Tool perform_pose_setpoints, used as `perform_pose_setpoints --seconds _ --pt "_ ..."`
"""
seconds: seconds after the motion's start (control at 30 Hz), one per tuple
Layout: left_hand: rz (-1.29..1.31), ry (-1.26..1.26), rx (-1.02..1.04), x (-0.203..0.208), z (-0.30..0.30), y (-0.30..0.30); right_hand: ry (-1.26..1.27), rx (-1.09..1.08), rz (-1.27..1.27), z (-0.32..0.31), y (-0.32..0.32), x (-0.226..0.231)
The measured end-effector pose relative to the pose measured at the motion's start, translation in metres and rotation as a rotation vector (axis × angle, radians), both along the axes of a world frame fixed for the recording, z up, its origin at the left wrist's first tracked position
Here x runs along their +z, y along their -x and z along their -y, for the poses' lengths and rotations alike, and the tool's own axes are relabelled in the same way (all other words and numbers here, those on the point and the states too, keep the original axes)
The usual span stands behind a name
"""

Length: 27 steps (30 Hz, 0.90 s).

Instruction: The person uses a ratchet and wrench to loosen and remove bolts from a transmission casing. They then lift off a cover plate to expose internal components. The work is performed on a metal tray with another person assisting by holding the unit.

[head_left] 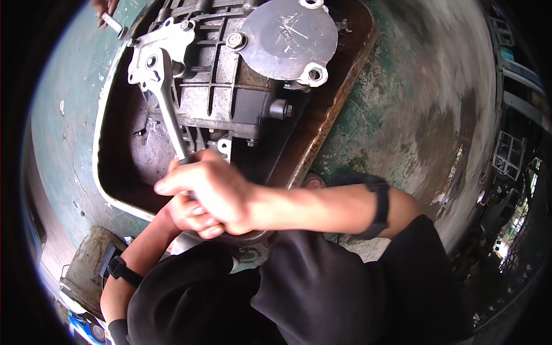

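My right hand [215, 187] is closed around the dark grip of a silver ratchet wrench [169, 112]. Just below and partly behind it, my left hand [192, 215] is also closed at the handle's end, its hold mostly covered by the right. At the far end, the ratchet's head sits over a bolt on a bright metal bracket plate [178, 35]. That plate is fixed to a ribbed grey metal gearbox-like housing [221, 98]. A round silver cover plate [287, 40] with bolt lugs lies on top of the housing.
The housing rests in a rusty, oily metal tray [99, 155] on a worn green floor [63, 138]. At the upper left, another person's hand [104, 8] holds a small metal tool [115, 26]. A dirty bucket [92, 264] stands lower left. Metal racks [509, 155] line the right.
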State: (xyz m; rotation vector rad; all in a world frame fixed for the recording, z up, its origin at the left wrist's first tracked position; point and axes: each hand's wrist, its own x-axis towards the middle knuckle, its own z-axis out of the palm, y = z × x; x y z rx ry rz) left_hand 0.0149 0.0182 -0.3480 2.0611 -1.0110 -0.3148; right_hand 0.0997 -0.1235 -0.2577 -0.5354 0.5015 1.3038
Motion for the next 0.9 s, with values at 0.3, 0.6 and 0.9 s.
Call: perform_pose_setpoints --seconds 0.3,0.6,0.9 --pt "0.472 -0.120 -0.266 -0.007 -0.004 0.000 0.221 0.601 0.245 0.075 -0.090 0.042" --pt "-0.082 0.002 0.343 0.063 -0.046 -0.028 0.123 -0.067 0.094 0.002 0.005 -0.001" --pt "-0.150 0.232 0.756 0.059 -0.044 -0.125 -0.157 -0.277 0.068 -0.039 0.029 -0.030"
